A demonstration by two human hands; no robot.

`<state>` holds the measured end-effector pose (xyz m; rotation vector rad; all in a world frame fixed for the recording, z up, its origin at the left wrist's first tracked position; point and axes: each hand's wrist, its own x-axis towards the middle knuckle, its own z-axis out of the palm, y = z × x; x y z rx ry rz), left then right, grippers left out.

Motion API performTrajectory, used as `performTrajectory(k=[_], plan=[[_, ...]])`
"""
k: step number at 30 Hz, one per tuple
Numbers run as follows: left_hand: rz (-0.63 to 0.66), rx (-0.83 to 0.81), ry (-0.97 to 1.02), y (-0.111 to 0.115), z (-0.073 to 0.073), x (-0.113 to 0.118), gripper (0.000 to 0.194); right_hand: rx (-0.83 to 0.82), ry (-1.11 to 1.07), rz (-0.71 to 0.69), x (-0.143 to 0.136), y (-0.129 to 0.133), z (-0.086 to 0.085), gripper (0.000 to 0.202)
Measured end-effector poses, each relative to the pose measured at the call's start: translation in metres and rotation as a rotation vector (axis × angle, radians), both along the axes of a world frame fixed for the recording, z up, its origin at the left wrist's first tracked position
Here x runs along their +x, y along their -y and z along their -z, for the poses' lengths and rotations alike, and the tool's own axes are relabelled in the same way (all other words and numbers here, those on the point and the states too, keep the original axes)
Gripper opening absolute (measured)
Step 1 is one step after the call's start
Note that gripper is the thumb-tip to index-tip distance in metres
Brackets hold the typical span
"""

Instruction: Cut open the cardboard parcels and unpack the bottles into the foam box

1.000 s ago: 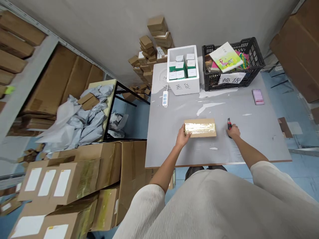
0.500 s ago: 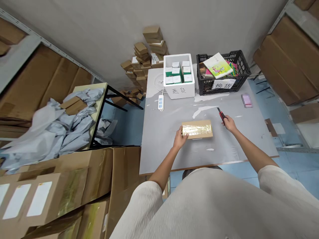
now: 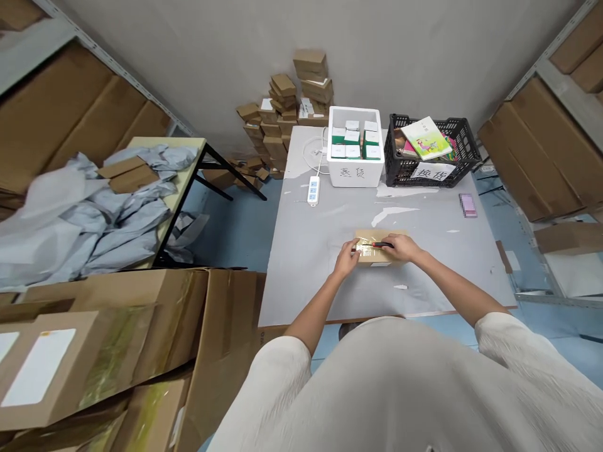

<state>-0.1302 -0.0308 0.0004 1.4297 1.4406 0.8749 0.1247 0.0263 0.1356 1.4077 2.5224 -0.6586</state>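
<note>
A small cardboard box [image 3: 370, 257] lies on the grey table [image 3: 301, 276], with shiny clear tape along its top. My left hand [image 3: 347, 257] grips the box's left end, thumb on top. In my right hand [image 3: 402, 247] is a red and black utility knife [image 3: 382, 245], held low over the taped top, its tip pointing left towards my left hand. Whether the blade touches the tape I cannot tell. My right hand hides part of the box's right end.
Behind the box stand a white foam box [image 3: 355, 174] of small cartons and a black crate [image 3: 393, 166] with books. A power strip [image 3: 313, 190] lies left, a purple packet [image 3: 468, 205] right. Large cartons [image 3: 188, 320] crowd my left; a side table [image 3: 188, 182] bears grey mailing bags.
My right hand has brought the utility knife left, from beside the box to over its taped top. My left hand still holds the box's left end. The camera view has shifted slightly.
</note>
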Motion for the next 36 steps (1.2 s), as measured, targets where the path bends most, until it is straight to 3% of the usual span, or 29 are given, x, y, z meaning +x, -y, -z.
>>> performTrajectory(k=[9, 36], plan=[[0.014, -0.031, 0.137, -0.002, 0.011, -0.005, 0.055, -0.009, 0.111, -0.038, -0.028, 0.001, -0.01, 0.034], [0.029, -0.058, 0.164, -0.006, 0.01, -0.007, 0.056, 0.006, 0.116, -0.067, -0.026, -0.005, -0.001, 0.035]])
